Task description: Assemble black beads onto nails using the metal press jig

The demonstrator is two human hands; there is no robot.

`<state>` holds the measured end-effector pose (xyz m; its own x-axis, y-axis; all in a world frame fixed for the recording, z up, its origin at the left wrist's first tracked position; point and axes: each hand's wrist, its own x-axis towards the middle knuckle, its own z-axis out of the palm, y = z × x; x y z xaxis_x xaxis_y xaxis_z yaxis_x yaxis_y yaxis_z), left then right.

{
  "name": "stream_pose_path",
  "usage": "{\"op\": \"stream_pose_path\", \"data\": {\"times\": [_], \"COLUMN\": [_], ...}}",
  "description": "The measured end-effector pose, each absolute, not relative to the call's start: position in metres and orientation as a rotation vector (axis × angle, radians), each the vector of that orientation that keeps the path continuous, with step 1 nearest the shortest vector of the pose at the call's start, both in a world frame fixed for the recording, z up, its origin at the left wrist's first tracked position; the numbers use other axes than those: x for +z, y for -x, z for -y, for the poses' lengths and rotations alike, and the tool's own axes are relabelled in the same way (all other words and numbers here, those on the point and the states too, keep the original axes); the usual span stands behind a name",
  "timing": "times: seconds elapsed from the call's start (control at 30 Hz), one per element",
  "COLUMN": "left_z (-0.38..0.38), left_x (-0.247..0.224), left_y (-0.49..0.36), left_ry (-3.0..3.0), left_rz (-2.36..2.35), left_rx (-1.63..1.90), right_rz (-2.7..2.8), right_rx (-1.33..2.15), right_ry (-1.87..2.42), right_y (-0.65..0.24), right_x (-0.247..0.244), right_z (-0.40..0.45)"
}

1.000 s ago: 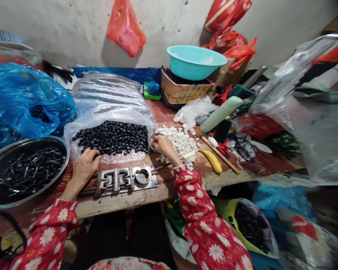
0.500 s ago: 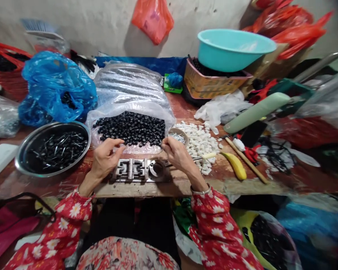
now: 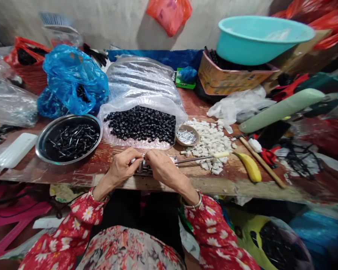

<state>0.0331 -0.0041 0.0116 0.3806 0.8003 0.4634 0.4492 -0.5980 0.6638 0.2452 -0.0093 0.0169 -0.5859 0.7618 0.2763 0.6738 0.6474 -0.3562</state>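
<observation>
My left hand and my right hand meet over a small metal jig at the table's front edge. Both have thumb and fingers pinched together; whatever sits between the fingertips is too small or hidden to name. Most of the jig is covered by my hands. A metal rod with a pale handle sticks out to the right of it. Just behind lies an open plastic bag spilling small round black parts. Beside the bag stands a small bowl of metal pins.
A steel bowl holding black parts with metal pins stands at left, near a white power strip. White plastic pieces are heaped at right. Beyond them lie a yellow banana-shaped object, a wooden stick and a pale green cylinder.
My hands have come from the near edge of the black parts, where they were apart, back together over the jig. The whole view has shifted, so the table appears further right.
</observation>
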Motion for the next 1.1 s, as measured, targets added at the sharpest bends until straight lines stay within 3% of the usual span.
{"op": "stream_pose_path", "data": {"times": [0.5, 1.1], "left_z": [0.027, 0.025], "left_x": [-0.009, -0.014], "left_y": [-0.017, -0.016], "left_ry": [-2.486, -2.586], "left_rz": [-1.367, -1.379], "left_rx": [0.924, 0.914], "right_rz": [2.543, 2.233], "right_rx": [0.038, 0.081], "right_ry": [1.302, 1.324], "right_y": [-0.218, -0.263], "right_x": [0.006, 0.010], "right_z": [-0.002, 0.003]}}
